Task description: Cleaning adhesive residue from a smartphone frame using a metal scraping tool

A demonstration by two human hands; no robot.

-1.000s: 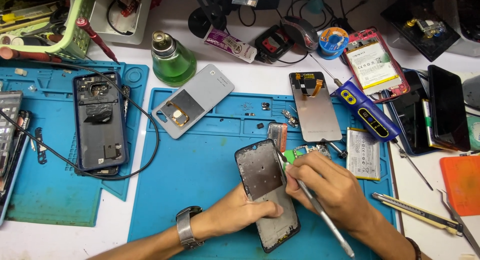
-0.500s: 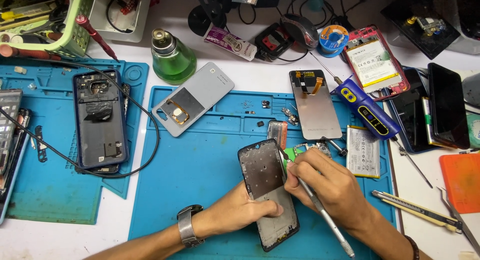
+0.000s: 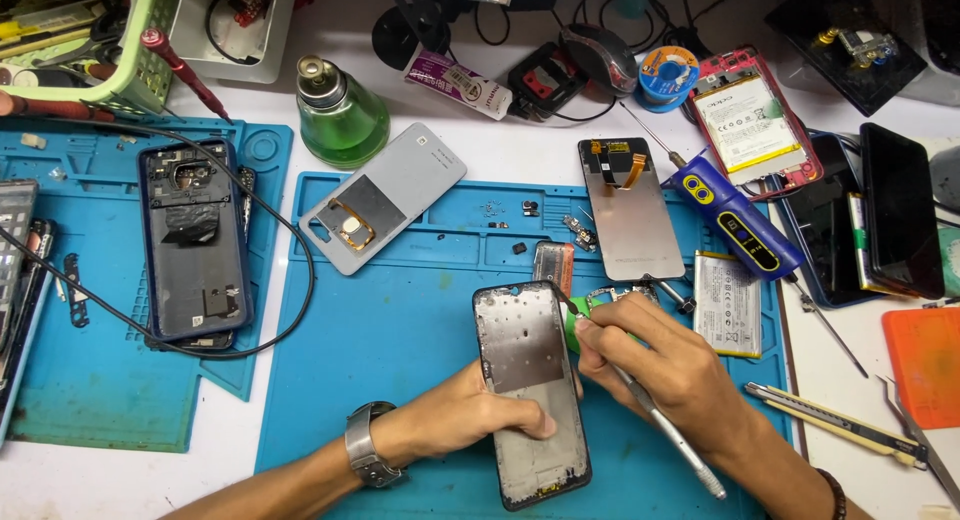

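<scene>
The phone frame [image 3: 530, 390] lies near you on the blue work mat [image 3: 400, 310], just right of its middle, and your left hand [image 3: 470, 420] is clamped on its near left edge, fingers curled over the bare metal plate. Your right hand [image 3: 670, 365] is closed around a thin metal tool [image 3: 665, 425] held like a pen, its tip touching the frame's upper right edge, with a small green part [image 3: 575, 330] pinched just beside it.

The frame looks stripped: a dull grey plate inside a dark rim, with no board, battery or screen in it. The teardown side looks largely done, and the parts lie spread about you. Just right of your right hand sits a loose battery [image 3: 728, 302]; farther off, the display panel [image 3: 630, 208] lies face down with its orange flex showing, and the grey back cover [image 3: 385, 197] rests at the mat's far left corner. Small screws and bits [image 3: 525, 212] are scattered between those two. Nothing has been refitted yet.
</scene>
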